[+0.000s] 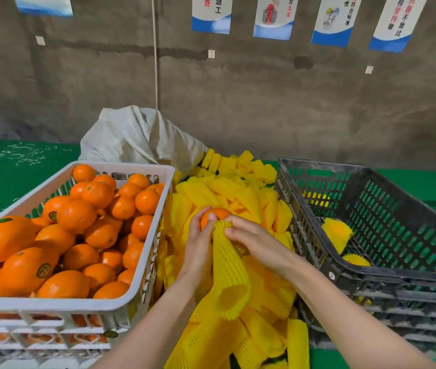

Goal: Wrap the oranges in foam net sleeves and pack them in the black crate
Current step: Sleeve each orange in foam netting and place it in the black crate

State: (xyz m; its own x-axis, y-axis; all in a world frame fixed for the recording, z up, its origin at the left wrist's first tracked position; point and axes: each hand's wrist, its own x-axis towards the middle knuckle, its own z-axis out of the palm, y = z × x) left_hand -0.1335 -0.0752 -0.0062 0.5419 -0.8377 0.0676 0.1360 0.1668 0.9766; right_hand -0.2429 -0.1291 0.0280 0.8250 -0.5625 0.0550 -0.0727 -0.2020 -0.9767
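Sleeving an orange (219, 213) beside the black crate (397, 273).
Left hand (199, 249) grips the orange; right hand (255, 242) pinches the yellow foam net sleeve (229, 275) by its mouth against it.

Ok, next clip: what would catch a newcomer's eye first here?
The white crate on the left, heaped with bright oranges, and the spill of yellow foam net sleeves down the middle. At the centre the left hand holds an orange while the right hand pinches the mouth of a sleeve against it. The black crate on the right holds only a couple of wrapped oranges.
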